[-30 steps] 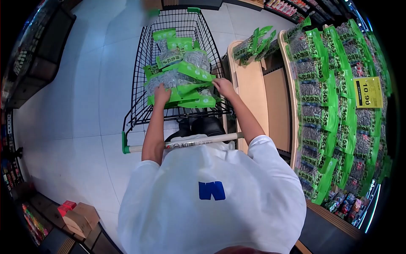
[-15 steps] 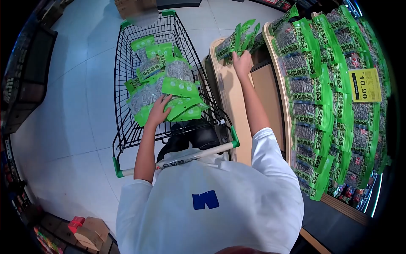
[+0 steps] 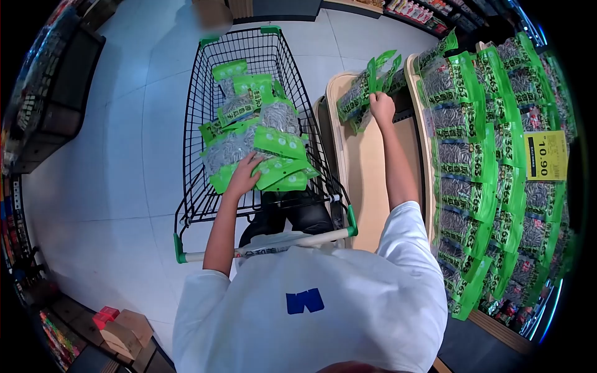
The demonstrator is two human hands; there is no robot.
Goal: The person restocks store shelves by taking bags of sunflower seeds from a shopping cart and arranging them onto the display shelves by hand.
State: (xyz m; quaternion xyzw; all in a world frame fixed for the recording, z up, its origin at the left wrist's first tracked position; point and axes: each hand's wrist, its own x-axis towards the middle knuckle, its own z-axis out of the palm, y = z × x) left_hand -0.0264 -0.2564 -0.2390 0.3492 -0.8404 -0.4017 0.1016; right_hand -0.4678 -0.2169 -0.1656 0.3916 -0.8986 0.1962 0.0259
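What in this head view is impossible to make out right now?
Head view: the count of green-and-clear plastic bags in the black wire cart; upper bags cover lower ones.
Head view: whether the right hand pinches the edge of an upright green-and-clear bag or only touches it; too small.
Head view: full lettering on the white tubular handle; small, partly behind the white shirt.
Head view: the yellow price sign's fine print; too small.

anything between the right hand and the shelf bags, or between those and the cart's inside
Nothing visible parts the right hand from the bags. Between bags and cart's inside stands the cart's wire side.
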